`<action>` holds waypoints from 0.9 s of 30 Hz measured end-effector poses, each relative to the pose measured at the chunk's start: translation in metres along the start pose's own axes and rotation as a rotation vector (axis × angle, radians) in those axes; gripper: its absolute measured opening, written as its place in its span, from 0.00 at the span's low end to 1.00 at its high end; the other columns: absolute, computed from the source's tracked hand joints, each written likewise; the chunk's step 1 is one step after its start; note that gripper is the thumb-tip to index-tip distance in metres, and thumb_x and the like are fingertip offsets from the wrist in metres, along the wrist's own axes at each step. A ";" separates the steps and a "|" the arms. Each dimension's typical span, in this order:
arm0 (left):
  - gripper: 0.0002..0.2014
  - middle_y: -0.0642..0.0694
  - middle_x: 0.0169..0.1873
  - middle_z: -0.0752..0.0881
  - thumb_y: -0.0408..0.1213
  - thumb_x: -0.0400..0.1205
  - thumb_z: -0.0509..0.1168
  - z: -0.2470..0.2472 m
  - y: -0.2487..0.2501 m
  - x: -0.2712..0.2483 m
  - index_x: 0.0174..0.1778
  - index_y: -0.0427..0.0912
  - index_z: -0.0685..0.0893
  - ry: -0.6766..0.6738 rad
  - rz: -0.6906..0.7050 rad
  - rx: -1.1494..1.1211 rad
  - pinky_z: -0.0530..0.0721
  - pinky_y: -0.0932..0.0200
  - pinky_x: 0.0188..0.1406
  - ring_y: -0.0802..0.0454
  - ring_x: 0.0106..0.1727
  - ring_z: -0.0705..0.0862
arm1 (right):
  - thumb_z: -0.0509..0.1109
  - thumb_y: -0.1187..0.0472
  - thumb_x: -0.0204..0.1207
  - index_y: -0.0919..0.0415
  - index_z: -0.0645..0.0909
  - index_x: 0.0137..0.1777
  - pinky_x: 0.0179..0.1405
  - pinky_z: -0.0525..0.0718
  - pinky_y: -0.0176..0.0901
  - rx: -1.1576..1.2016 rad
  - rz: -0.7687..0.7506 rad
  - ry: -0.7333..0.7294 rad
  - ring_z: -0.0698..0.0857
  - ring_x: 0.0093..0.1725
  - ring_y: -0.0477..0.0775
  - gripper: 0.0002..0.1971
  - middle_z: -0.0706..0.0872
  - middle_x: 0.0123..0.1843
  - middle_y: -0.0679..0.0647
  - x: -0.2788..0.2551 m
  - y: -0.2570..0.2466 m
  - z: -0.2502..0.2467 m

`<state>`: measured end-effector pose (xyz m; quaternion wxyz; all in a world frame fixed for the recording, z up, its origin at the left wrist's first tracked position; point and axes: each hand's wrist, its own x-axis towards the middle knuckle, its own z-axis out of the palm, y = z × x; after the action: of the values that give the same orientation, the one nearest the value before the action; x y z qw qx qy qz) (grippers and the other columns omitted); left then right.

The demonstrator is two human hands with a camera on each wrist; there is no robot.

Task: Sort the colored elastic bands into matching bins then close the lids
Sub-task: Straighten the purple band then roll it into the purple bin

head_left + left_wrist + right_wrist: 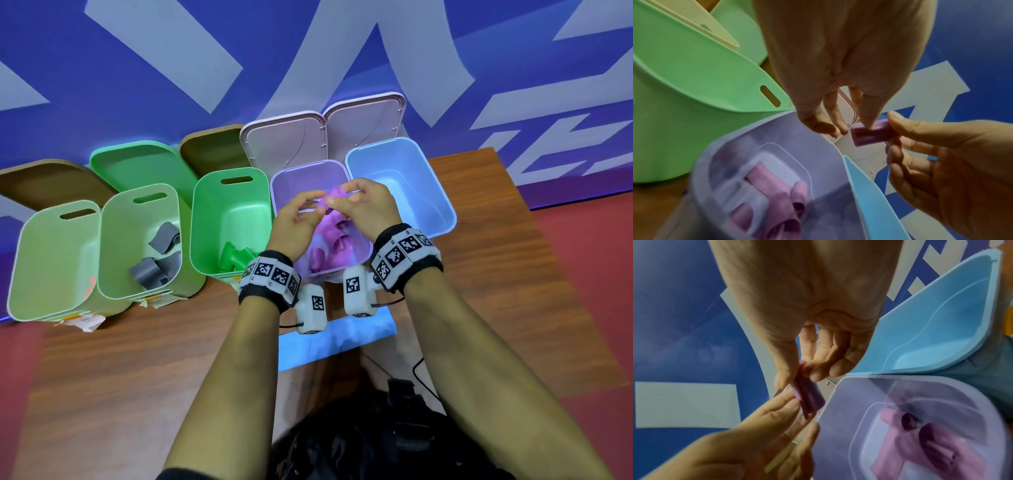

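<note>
Purple band [869, 136] pinched by left hand [298, 222], right hand [366, 209]; grey bands [150, 270] head-view only.

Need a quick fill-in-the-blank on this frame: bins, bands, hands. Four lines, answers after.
1. The left hand and right hand hold one ___ band over the purple bin.
2. The grey bands lie in the ___ bin from the left.
3. The far-right bin is coloured ___.
4. The green bands lie in the bin just ___ of the purple bin.
Missing words: purple; second; blue; left.
</note>
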<state>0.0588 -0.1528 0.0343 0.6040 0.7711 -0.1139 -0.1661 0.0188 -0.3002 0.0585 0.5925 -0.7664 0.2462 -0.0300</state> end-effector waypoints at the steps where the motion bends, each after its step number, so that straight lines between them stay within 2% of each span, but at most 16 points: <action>1: 0.10 0.44 0.53 0.89 0.32 0.82 0.68 0.000 -0.002 -0.001 0.57 0.50 0.86 0.002 0.013 0.016 0.85 0.52 0.57 0.48 0.55 0.88 | 0.83 0.54 0.67 0.49 0.84 0.45 0.48 0.86 0.44 -0.034 0.007 -0.015 0.89 0.41 0.52 0.11 0.89 0.39 0.53 -0.001 0.002 0.000; 3: 0.13 0.46 0.54 0.88 0.27 0.79 0.69 0.002 -0.004 -0.001 0.54 0.50 0.86 -0.002 0.014 0.038 0.85 0.50 0.58 0.50 0.52 0.87 | 0.84 0.54 0.65 0.47 0.84 0.44 0.44 0.84 0.39 -0.068 0.029 -0.042 0.89 0.42 0.51 0.12 0.89 0.38 0.51 -0.004 0.006 0.001; 5: 0.16 0.47 0.53 0.87 0.23 0.77 0.70 0.003 -0.008 0.001 0.53 0.49 0.86 -0.011 -0.002 0.068 0.85 0.52 0.57 0.51 0.48 0.85 | 0.85 0.57 0.65 0.48 0.85 0.44 0.44 0.86 0.42 -0.075 0.058 -0.064 0.90 0.42 0.53 0.12 0.90 0.37 0.52 -0.006 0.012 0.002; 8: 0.18 0.46 0.50 0.88 0.22 0.75 0.70 0.006 -0.017 0.002 0.49 0.52 0.87 -0.056 -0.048 0.101 0.85 0.50 0.57 0.50 0.47 0.85 | 0.83 0.64 0.66 0.47 0.84 0.43 0.48 0.88 0.46 -0.125 0.088 -0.103 0.90 0.43 0.55 0.14 0.89 0.36 0.50 -0.007 0.022 0.001; 10: 0.21 0.44 0.47 0.89 0.19 0.74 0.67 0.010 -0.023 0.002 0.48 0.54 0.87 -0.086 -0.093 0.077 0.86 0.50 0.55 0.50 0.45 0.86 | 0.81 0.66 0.67 0.49 0.84 0.45 0.46 0.86 0.42 -0.162 0.109 -0.097 0.89 0.42 0.52 0.14 0.87 0.35 0.47 -0.007 0.029 0.001; 12: 0.20 0.44 0.44 0.88 0.17 0.76 0.65 0.015 -0.026 0.002 0.50 0.49 0.87 -0.103 -0.146 0.069 0.86 0.55 0.50 0.52 0.42 0.85 | 0.81 0.66 0.67 0.50 0.85 0.47 0.44 0.85 0.40 -0.201 0.134 -0.088 0.88 0.42 0.52 0.13 0.88 0.35 0.49 -0.008 0.037 0.002; 15: 0.16 0.42 0.43 0.87 0.17 0.77 0.65 0.024 -0.032 0.004 0.53 0.41 0.85 -0.119 -0.214 0.034 0.84 0.64 0.45 0.52 0.40 0.84 | 0.82 0.66 0.66 0.50 0.85 0.45 0.42 0.88 0.44 -0.218 0.178 -0.095 0.89 0.40 0.54 0.13 0.89 0.38 0.53 -0.010 0.045 0.001; 19: 0.16 0.37 0.46 0.89 0.15 0.75 0.63 0.032 -0.038 0.003 0.52 0.37 0.85 -0.138 -0.274 0.031 0.85 0.61 0.43 0.47 0.42 0.86 | 0.78 0.71 0.70 0.55 0.83 0.46 0.31 0.83 0.37 -0.183 0.237 -0.109 0.86 0.30 0.52 0.12 0.88 0.39 0.56 -0.013 0.052 -0.003; 23: 0.15 0.37 0.46 0.88 0.16 0.76 0.64 0.037 -0.044 0.003 0.51 0.38 0.85 -0.155 -0.279 0.026 0.83 0.66 0.40 0.48 0.44 0.85 | 0.77 0.70 0.72 0.57 0.84 0.49 0.37 0.88 0.43 -0.191 0.250 -0.099 0.87 0.30 0.54 0.10 0.88 0.37 0.58 -0.012 0.054 -0.006; 27: 0.14 0.43 0.46 0.86 0.17 0.77 0.65 0.038 -0.045 0.001 0.50 0.40 0.85 -0.147 -0.263 0.052 0.83 0.60 0.49 0.50 0.48 0.82 | 0.77 0.68 0.72 0.56 0.85 0.47 0.47 0.91 0.49 -0.212 0.225 -0.103 0.89 0.35 0.58 0.08 0.87 0.36 0.56 -0.014 0.053 -0.009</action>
<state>0.0440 -0.1766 -0.0172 0.5467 0.7806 -0.0601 -0.2969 -0.0148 -0.3118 0.0157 0.5199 -0.7926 0.3018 0.1019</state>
